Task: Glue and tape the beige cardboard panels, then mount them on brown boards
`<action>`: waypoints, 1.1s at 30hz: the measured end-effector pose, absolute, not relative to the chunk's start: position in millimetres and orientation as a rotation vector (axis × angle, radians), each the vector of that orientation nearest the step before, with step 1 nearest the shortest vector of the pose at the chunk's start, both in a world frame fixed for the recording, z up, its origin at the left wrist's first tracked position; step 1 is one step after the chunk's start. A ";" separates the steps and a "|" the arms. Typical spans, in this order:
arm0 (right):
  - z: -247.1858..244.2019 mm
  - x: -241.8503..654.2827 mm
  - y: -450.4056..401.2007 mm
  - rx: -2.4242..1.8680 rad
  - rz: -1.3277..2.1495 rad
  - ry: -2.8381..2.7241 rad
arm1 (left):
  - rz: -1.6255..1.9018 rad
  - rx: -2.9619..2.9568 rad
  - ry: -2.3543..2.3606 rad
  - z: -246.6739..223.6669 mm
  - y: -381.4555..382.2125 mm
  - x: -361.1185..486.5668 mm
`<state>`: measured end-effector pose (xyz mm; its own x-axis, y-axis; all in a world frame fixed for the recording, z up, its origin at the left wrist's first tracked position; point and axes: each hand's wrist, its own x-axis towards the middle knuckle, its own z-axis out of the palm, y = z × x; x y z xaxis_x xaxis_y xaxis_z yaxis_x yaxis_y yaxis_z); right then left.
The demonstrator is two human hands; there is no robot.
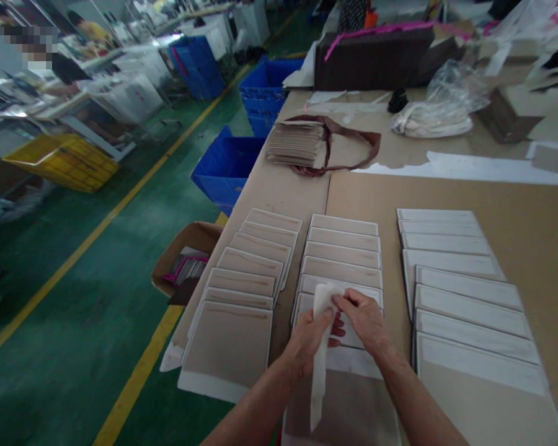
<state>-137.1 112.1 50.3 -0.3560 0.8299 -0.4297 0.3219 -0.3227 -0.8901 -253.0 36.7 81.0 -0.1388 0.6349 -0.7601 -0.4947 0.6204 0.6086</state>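
Note:
A long white strip (320, 378), apparently folded or layered, hangs upright in front of me. My left hand (309, 334) is closed round its middle, thumb on top. At the strip's upper end, my right hand (360, 313) pinches a corner between thumb and fingers. Below both hands lies the middle row of overlapping flat panels (344, 402), greyish-brown with white edges; the hands hide part of it. To the left is a similar overlapping row of panels (230, 337). A third row of panels (478, 356), with wide white bands, lies on the right.
A stack of brown pieces (295, 144) tied with a brown strap sits farther up the table (446, 192). Behind it are a dark box (376, 59) and a clear plastic bag (446, 102). Blue bins (230, 167) and a cardboard box (186, 241) stand beside the left edge. People work at far left.

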 end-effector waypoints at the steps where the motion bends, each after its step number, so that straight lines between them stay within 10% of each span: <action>1: 50.1 -135.8 112.4 -1.464 1.733 -1.484 | 1.005 0.100 1.404 79.7 37.1 -253.1; 17: 47.8 -116.5 154.2 -1.133 1.839 -0.420 | 0.976 0.320 1.720 57.6 44.8 -262.9; 33: 29.2 -198.4 220.9 -1.261 1.349 -2.419 | 0.130 1.690 2.109 48.6 84.1 -300.4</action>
